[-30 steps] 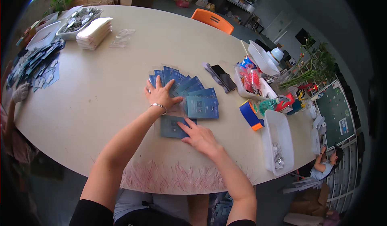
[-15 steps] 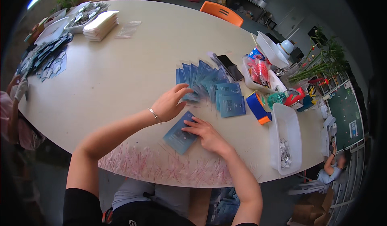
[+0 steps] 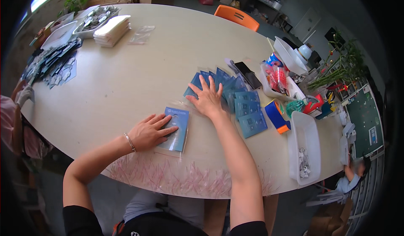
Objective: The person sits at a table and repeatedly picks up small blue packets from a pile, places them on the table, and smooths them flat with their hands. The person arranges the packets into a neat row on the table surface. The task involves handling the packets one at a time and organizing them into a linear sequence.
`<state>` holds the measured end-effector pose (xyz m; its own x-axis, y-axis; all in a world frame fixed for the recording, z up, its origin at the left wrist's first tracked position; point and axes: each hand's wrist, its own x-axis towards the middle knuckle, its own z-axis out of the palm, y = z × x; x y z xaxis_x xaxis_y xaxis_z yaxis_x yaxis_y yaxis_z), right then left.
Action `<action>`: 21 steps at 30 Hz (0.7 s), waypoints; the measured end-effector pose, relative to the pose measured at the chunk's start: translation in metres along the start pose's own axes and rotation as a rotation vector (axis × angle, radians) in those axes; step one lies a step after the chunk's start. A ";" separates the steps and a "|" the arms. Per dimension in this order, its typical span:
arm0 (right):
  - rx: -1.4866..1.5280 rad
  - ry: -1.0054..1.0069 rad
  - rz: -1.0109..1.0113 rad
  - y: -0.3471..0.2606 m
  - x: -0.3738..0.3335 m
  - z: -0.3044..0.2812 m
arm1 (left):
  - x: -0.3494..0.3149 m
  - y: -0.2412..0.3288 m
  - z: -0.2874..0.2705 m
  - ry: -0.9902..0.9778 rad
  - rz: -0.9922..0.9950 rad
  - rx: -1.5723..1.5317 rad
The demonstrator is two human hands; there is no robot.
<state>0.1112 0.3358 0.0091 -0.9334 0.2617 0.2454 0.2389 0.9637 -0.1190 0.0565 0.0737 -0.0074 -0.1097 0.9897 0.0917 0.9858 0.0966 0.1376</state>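
Observation:
My left hand [image 3: 152, 131] lies flat with fingers stretched over a blue card in a clear plastic sleeve [image 3: 181, 126], near the front of the table. My right hand [image 3: 209, 99] is spread wide, palm down, on a fan of blue sleeved cards [image 3: 229, 86] farther off. Part of that fan is hidden beneath my right hand and wrist. Its nearest overlapping card [image 3: 253, 124] shows plainly to the right of my forearm. Thin pink strips [image 3: 168, 175] are scattered along the near edge of the pale table [image 3: 139, 76].
Right of the cards are a black phone [image 3: 248, 75], a blue-and-orange tape roll [image 3: 277, 117] and a white tray [image 3: 311, 152] holding small metal parts. At the far left stand stacked clear bags [image 3: 111, 32] and a heap of blue cards [image 3: 54, 61]. Another person's gloved hand [image 3: 24, 96] is beside that heap.
My left hand has come back from the fan onto the single card. My right hand has left that card and reached to the fan. The single card now lies straighter and farther left.

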 end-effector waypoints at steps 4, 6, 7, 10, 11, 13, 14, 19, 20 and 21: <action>0.043 -0.287 0.060 0.014 0.004 -0.004 | -0.017 -0.012 -0.010 -0.008 -0.235 0.023; 0.048 -0.328 -0.001 0.023 -0.017 -0.016 | -0.021 -0.018 -0.007 0.024 -0.284 -0.045; 0.052 -0.334 -0.008 0.025 -0.027 -0.022 | -0.019 -0.019 -0.006 0.047 -0.275 -0.107; 0.047 -0.257 -0.046 0.025 -0.054 -0.040 | -0.002 -0.020 0.004 0.082 -0.153 -0.180; 0.039 -0.175 -0.080 0.023 -0.062 -0.043 | 0.007 -0.018 0.001 0.085 -0.100 -0.176; 0.132 0.066 -0.176 0.002 -0.076 -0.043 | 0.011 -0.021 0.006 0.067 -0.028 -0.138; 0.261 0.002 -0.138 -0.007 -0.088 -0.043 | 0.015 -0.020 0.010 0.066 0.015 -0.108; 0.576 -0.167 -0.058 -0.036 -0.109 -0.031 | 0.020 -0.021 0.017 -0.008 0.081 -0.049; 0.566 -0.182 -0.064 -0.035 -0.110 -0.030 | 0.021 -0.019 0.015 -0.009 0.081 -0.053; 0.558 -0.195 -0.069 -0.034 -0.109 -0.028 | 0.022 -0.017 0.013 -0.011 0.082 -0.055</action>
<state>0.2124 0.2758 0.0132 -0.9864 0.1337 0.0955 0.0482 0.7914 -0.6094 0.0387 0.0954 -0.0202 -0.0271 0.9951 0.0946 0.9828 0.0093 0.1843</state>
